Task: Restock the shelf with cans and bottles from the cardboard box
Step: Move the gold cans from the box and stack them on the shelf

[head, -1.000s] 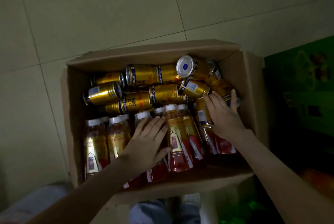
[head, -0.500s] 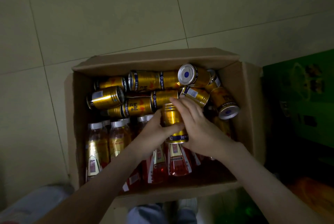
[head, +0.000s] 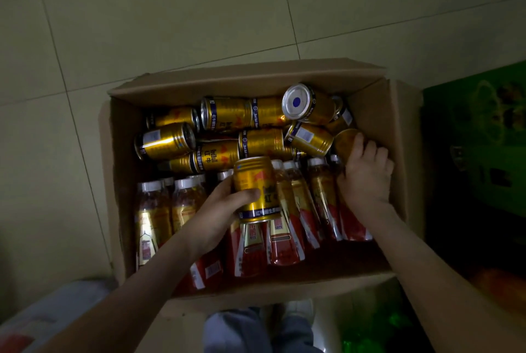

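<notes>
Half a second on, my right hand has left the gold can at frame centre. My left hand alone grips it, long axis pointing up-frame. The right now curls round a second can against the right wall of the cardboard box, hemmed between neighbouring cans and bottle caps.

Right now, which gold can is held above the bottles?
The can gripped by the left hand; the rest lie piled in the cardboard box.
</notes>
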The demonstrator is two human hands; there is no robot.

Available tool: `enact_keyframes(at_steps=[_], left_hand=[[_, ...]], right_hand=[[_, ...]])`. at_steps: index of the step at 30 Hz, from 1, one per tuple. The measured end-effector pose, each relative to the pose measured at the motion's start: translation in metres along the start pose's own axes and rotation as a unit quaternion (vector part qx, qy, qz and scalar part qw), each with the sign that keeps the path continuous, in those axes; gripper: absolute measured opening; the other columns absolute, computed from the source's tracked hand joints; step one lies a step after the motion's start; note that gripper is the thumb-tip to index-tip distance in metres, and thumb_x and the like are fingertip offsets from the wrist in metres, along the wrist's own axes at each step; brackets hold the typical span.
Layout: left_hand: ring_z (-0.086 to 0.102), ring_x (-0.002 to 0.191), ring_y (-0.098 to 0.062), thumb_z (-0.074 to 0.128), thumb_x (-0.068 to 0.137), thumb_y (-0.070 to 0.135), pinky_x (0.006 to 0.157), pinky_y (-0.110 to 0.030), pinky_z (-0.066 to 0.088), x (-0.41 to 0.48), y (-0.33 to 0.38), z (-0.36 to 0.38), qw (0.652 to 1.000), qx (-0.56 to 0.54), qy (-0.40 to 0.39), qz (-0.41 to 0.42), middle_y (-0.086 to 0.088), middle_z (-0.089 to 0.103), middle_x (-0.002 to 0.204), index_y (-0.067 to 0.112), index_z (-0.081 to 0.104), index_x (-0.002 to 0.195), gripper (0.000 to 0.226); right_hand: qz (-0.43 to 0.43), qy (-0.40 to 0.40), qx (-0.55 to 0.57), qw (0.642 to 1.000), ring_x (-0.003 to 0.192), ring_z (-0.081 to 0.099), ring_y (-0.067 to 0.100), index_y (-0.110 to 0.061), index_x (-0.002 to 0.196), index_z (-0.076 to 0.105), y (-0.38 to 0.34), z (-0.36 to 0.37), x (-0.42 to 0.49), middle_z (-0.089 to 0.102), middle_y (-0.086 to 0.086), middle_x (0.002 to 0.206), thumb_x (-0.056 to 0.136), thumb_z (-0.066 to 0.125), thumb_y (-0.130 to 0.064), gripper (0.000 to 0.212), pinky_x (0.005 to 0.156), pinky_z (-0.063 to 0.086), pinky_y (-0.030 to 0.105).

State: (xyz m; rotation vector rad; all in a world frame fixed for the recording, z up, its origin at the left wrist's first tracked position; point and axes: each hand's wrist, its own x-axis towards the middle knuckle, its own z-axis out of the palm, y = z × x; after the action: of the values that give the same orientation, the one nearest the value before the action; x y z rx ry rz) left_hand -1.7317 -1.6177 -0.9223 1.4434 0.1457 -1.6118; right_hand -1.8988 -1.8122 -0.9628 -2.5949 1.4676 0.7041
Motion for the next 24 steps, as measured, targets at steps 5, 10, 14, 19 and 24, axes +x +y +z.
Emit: enact_keyframes(at_steps=[5, 10, 14, 19, 24], left_hand=[[0.063, 0.107, -0.027, 0.073, 0.06, 0.024, 0.089, -0.043, 0.048, -0.048, 0.025, 0.018, 0.998, -0.041, 0.049, -0.001, -0.006, 0.068, 0.109, 0.015, 0.051, 0.126, 0.07], [0.069, 0.087, -0.021, 0.072, 0.055, 0.019, 0.065, -0.031, 0.055, -0.124, 0.094, 0.059, 0.999, -0.046, 0.016, 0.001, -0.005, 0.07, 0.097, 0.007, 0.053, 0.125, 0.073], [0.068, 0.088, -0.023, 0.071, 0.048, 0.025, 0.073, -0.036, 0.055, -0.204, 0.173, 0.106, 0.997, -0.028, -0.057, 0.04, -0.007, 0.07, 0.096, 0.009, 0.055, 0.119, 0.075], [0.069, 0.07, -0.021, 0.091, 0.029, 0.027, 0.053, -0.027, 0.054, -0.334, 0.255, 0.175, 0.988, -0.014, -0.12, 0.097, -0.011, 0.068, 0.091, 0.003, 0.051, 0.126, 0.107], [0.072, 0.075, -0.02, 0.095, 0.026, 0.043, 0.063, -0.033, 0.058, -0.462, 0.282, 0.245, 0.966, 0.035, -0.17, 0.19, -0.003, 0.074, 0.084, 0.016, 0.057, 0.106, 0.093]], right_hand=[[-0.013, 0.012, 0.216, 0.976, 0.12, 0.042, 0.034, -0.005, 0.147, 0.029, 0.004, -0.065, -0.073, 0.046, 0.018, 0.136, 0.076, 0.078, -0.026, 0.089, 0.097, 0.039, 0.043], [0.173, -0.064, 0.633, 0.752, 0.105, 0.062, 0.013, -0.024, 0.141, 0.041, -0.01, -0.193, -0.143, 0.062, -0.003, 0.117, 0.08, 0.073, -0.013, 0.069, 0.09, 0.051, 0.035], [0.197, -0.113, 0.831, 0.507, 0.093, 0.071, 0.024, -0.02, 0.136, 0.048, -0.002, -0.295, -0.194, 0.068, 0.01, 0.115, 0.07, 0.074, -0.013, 0.072, 0.071, 0.057, 0.039], [0.074, -0.114, 0.897, 0.421, 0.101, 0.068, 0.029, -0.008, 0.138, 0.044, 0.045, -0.419, -0.263, 0.065, 0.017, 0.119, 0.077, 0.069, -0.02, 0.066, 0.074, 0.057, 0.037], [-0.067, -0.083, 0.899, 0.424, 0.122, 0.051, 0.043, -0.003, 0.138, 0.044, 0.1, -0.517, -0.352, 0.051, 0.027, 0.135, 0.068, 0.079, -0.029, 0.083, 0.1, 0.045, 0.051]])
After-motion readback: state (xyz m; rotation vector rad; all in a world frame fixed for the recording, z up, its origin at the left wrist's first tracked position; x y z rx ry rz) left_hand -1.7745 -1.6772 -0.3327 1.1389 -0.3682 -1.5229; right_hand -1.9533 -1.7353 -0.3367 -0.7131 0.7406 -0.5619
